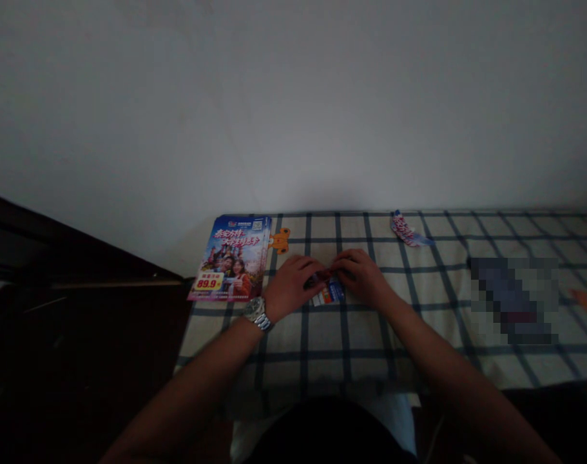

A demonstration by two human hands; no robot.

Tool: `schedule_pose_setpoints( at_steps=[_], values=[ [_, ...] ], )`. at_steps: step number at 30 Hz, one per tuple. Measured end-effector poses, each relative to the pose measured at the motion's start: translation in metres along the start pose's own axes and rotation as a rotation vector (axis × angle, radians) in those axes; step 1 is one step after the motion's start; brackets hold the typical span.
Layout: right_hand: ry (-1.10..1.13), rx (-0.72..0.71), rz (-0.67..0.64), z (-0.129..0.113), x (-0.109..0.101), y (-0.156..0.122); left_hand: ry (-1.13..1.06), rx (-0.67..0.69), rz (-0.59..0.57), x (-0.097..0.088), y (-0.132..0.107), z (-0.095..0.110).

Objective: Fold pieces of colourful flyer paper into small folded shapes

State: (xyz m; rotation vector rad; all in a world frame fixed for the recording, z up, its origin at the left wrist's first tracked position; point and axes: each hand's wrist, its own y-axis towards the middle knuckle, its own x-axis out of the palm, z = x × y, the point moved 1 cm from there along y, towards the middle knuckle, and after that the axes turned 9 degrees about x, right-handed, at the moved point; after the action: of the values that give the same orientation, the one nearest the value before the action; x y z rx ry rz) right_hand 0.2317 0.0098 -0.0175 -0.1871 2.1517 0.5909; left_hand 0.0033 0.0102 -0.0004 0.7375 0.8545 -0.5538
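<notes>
My left hand (293, 287), with a metal watch (257, 313) on the wrist, has its fingers curled on a small folded flyer (332, 294). From the other side my right hand (363, 277) pinches the same flyer near its far edge. Blue, orange and white print shows on the part below my fingers; the rest is hidden under them. To the left lies a stack of printed flyers (230, 258), its top sheet blue and pink with "89.9" in a yellow box. A little cluster of folded paper pieces (405, 229) sits at the back right.
A checked cloth (283, 348) with orange bear figures covers the surface, which meets a pale wall (293, 116) at the back. At the right lies a dark, pixelated object (510, 299). Dark furniture (80, 251) stands beyond the left edge.
</notes>
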Motion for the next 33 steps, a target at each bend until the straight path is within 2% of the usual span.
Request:
schedule_pose_setpoints(
  at_steps=[4, 12, 23, 33],
  values=[
    [0.01, 0.027, 0.007, -0.002, 0.0, 0.001, -0.005, -0.016, 0.001, 0.004, -0.001, 0.0],
    [0.061, 0.1, 0.012, -0.009, -0.001, 0.0, -0.048, -0.137, 0.091, 0.006, 0.0, 0.002],
    [-0.031, 0.091, 0.025, -0.018, 0.004, 0.0, -0.029, -0.182, 0.131, 0.007, 0.002, 0.003],
    [-0.014, 0.103, 0.0, -0.02, 0.002, 0.0, -0.036, -0.218, 0.152, 0.008, 0.005, 0.003]
  ],
)
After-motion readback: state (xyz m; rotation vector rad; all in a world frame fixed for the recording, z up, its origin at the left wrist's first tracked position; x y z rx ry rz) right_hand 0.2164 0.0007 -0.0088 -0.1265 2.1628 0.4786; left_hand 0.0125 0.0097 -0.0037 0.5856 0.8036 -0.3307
